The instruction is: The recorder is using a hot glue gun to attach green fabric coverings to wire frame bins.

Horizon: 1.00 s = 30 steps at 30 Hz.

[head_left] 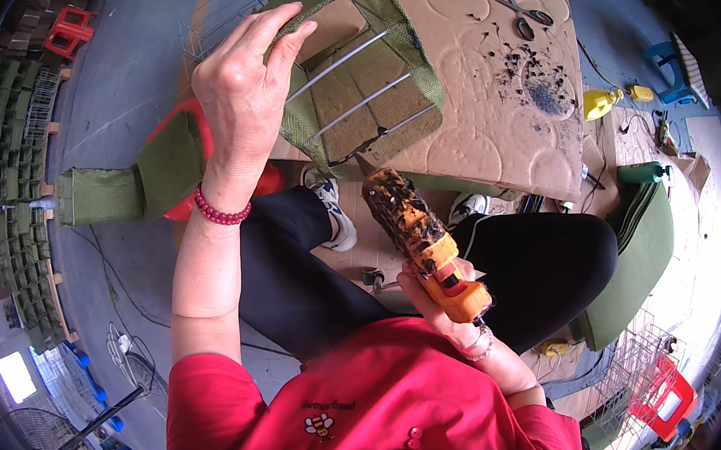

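My left hand [242, 81] grips the left side of a green fabric basket [427, 131], tilted over the near edge of the work table. Thin metal rods run across the basket's open side, and its lining is brown mesh. In my right hand [448, 315] is an orange glue gun [409, 221], its front caked with dark residue. The gun's nozzle points up and left, close to the basket's lower corner; whether it touches is hard to tell. My right fingers wrap the handle and are partly hidden.
Cardboard [465, 148] covers the table, with scissors [523, 18] and small black bits [530, 70] on it. Green fabric [104, 196] lies over a red stool [186, 114] at left. Green panels [642, 263] and a yellow bottle [600, 103] are at right.
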Available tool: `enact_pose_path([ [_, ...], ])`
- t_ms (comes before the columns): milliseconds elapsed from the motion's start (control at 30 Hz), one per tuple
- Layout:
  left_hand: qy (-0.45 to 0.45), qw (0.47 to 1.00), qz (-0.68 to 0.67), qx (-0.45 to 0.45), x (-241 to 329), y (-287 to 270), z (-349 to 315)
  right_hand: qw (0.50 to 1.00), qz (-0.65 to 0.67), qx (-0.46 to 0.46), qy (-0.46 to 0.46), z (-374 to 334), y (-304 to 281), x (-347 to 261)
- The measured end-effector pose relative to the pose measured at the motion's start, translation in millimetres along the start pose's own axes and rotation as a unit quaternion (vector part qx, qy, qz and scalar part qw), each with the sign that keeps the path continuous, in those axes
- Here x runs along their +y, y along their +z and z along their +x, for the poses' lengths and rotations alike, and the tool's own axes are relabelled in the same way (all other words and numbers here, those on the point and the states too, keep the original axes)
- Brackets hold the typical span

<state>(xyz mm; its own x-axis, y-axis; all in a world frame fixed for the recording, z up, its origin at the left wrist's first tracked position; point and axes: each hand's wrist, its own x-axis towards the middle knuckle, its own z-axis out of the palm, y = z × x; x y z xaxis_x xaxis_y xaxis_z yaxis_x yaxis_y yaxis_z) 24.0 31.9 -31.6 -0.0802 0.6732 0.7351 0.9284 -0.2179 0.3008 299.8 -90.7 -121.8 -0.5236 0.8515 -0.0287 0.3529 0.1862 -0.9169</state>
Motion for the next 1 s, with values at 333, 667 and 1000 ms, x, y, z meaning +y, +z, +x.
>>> enact_pose_path([
  [333,0.014,1.0,0.012,0.012,0.6,4.6,2.7,0.986,-0.024,-0.074,0.147,-10.4,2.7,32.3],
  [667,0.044,0.998,0.034,0.043,-5.4,10.0,5.5,0.994,-0.061,0.086,-0.034,2.1,4.2,38.7],
  [1000,0.045,0.998,0.04,0.031,-4.0,12.7,7.1,0.992,0.032,0.122,0.021,2.9,0.7,36.0],
])
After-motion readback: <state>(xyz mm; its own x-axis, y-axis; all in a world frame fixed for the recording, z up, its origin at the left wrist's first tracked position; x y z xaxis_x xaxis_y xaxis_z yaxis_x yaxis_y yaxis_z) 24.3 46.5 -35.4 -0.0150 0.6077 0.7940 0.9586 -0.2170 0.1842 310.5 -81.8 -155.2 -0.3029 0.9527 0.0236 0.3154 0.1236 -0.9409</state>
